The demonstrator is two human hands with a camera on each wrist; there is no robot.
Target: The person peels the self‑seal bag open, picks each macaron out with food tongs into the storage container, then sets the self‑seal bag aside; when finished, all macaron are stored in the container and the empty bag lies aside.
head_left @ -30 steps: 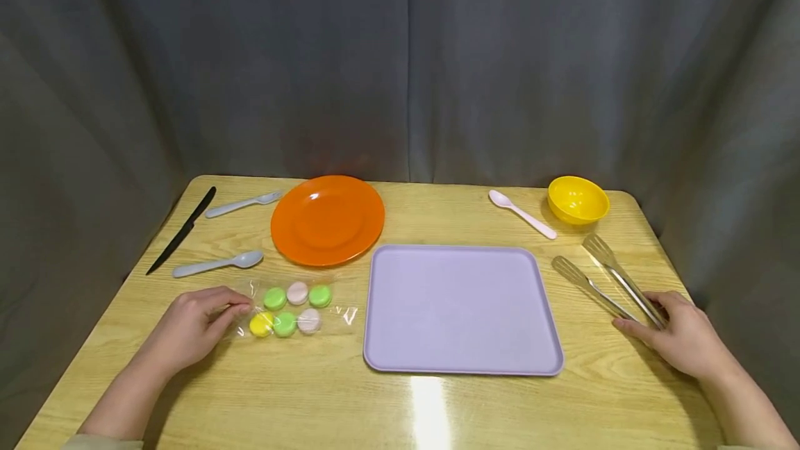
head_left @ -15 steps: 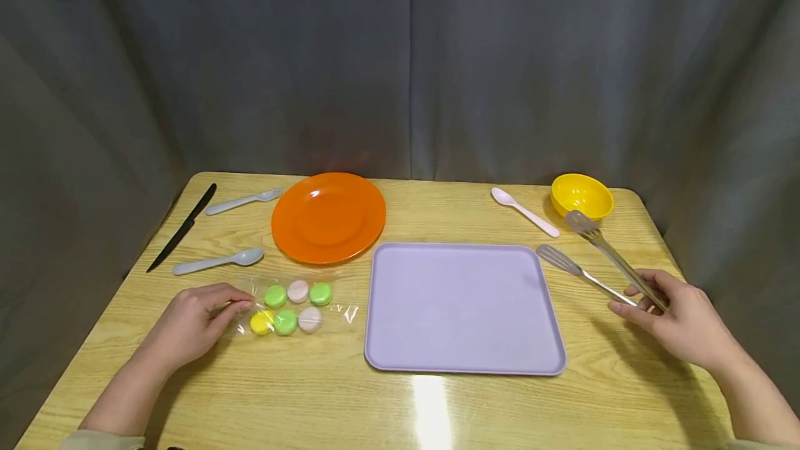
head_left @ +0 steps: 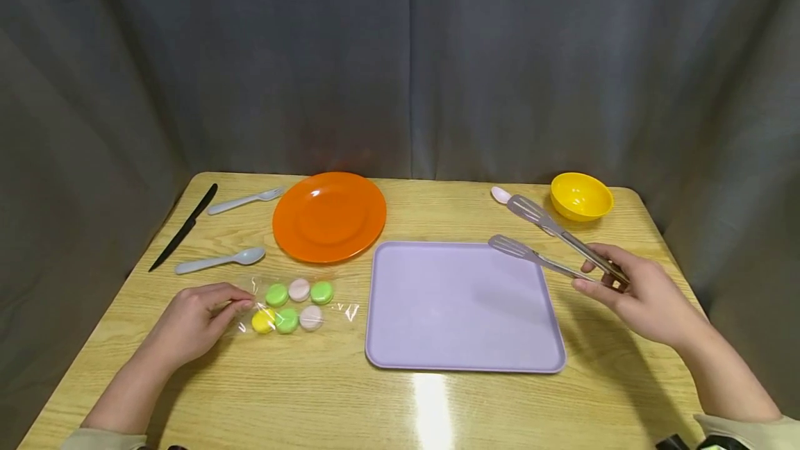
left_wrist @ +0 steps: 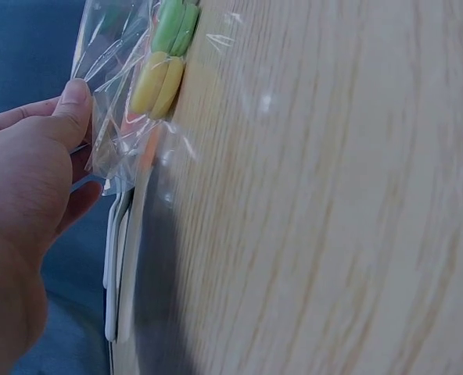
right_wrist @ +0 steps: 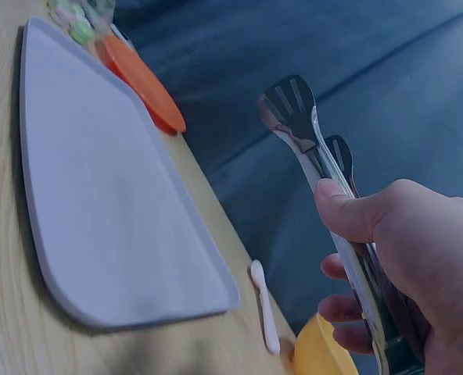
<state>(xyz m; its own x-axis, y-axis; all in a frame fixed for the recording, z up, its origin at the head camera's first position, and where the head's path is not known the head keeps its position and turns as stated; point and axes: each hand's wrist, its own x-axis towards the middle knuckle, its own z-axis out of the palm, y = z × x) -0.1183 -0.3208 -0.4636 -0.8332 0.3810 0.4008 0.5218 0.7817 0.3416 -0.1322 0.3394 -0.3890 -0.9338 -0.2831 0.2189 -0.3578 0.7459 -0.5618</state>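
My left hand [head_left: 195, 321] pinches the left edge of a clear plastic bag [head_left: 342, 311] between thumb and fingers. Several toy macarons in green, pale pink and yellow lie inside it, such as a yellow macaron [left_wrist: 156, 84]. My right hand [head_left: 637, 294] grips metal tongs [head_left: 584, 250] by the handles, raised above the table. Their two slotted ends are spread apart and point left, the nearer one over the top right corner of the lilac tray [head_left: 462, 318]. In the right wrist view the thumb presses along one arm of the tongs [right_wrist: 333, 195].
Behind the bag stands an orange plate [head_left: 329, 217]. At the left lie a black knife [head_left: 182, 228], a grey fork [head_left: 244, 201] and a grey spoon [head_left: 219, 261]. A yellow bowl [head_left: 581, 197] is at the back right, beside a pink spoon [head_left: 501, 194] partly hidden by the tongs.
My right hand has lifted the tongs off the table and carried them left, from beside the tray to over its corner. The left hand stays at the bag's edge.
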